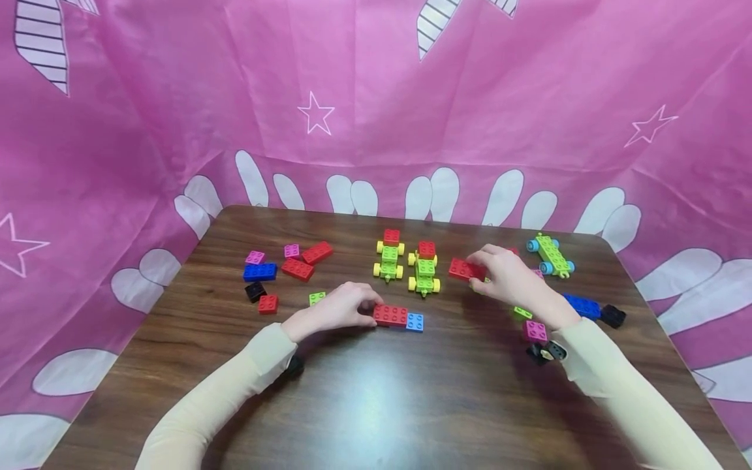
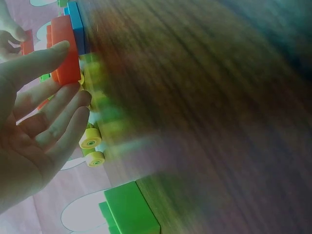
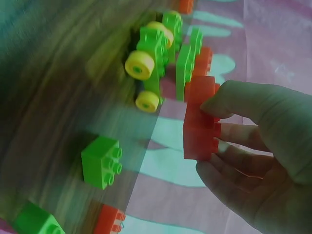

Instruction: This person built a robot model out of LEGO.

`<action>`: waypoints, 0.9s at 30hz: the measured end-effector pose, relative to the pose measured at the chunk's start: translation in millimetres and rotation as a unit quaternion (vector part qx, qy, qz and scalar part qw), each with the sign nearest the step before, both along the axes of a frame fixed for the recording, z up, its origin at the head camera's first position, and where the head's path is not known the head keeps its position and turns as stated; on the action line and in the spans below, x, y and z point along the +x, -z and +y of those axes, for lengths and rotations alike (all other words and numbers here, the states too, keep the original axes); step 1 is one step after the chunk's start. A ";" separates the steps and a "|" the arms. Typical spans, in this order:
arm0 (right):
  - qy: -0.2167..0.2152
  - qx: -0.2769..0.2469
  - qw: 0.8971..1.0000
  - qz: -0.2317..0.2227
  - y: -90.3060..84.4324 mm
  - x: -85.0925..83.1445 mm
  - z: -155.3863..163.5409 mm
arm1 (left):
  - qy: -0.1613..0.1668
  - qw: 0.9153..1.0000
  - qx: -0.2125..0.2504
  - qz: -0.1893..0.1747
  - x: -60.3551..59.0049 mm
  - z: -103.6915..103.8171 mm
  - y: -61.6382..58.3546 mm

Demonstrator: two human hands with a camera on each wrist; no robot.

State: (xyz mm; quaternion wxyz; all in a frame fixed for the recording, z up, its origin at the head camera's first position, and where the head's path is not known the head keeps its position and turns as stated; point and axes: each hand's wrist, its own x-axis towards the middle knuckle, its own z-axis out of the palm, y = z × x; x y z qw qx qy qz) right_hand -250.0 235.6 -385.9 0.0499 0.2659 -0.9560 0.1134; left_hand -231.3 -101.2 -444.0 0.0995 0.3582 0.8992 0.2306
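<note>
My left hand point(image 1: 343, 307) pinches the left end of a long red building brick point(image 1: 390, 315), thumb on one side and fingers on the other. A light blue brick point(image 1: 415, 322) adjoins its right end. My right hand point(image 1: 514, 281) grips another red brick point(image 1: 464, 269) between thumb and fingers; in the right wrist view this red brick point(image 3: 199, 131) appears off the tabletop. Between the hands, farther back, stand two green wheeled bases with yellow wheels, the left one point(image 1: 389, 261) and the right one point(image 1: 425, 267), each topped by a red brick at the far end.
Loose pink, red, blue point(image 1: 260, 272) and black bricks lie at the left of the brown table point(image 1: 376, 391). A green base with blue wheels point(image 1: 551, 254) stands back right. Near my right wrist are a pink brick point(image 1: 535, 331) and a blue piece point(image 1: 581, 305). Pink cloth hangs behind.
</note>
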 end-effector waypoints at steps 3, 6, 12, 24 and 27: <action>-0.012 0.000 1.000 0.006 2.8 8.9 -4.3 | 0.004 1.000 0.002 0.002 -0.1 -0.6 -0.2; -0.027 -0.004 1.000 0.004 7.2 16.9 -9.5 | 0.008 1.000 0.005 0.000 0.1 -1.3 -0.3; -0.062 -0.010 0.998 0.005 18.2 30.1 -21.4 | 0.013 1.000 0.010 0.001 0.9 -2.1 -1.8; -0.100 -0.035 0.992 -0.066 46.4 39.5 -42.9 | 0.013 1.000 0.005 0.014 -0.8 -1.0 0.5; -0.107 -0.042 0.991 -0.065 48.0 41.1 -45.5 | 0.013 1.000 0.006 0.013 -0.4 -1.0 0.4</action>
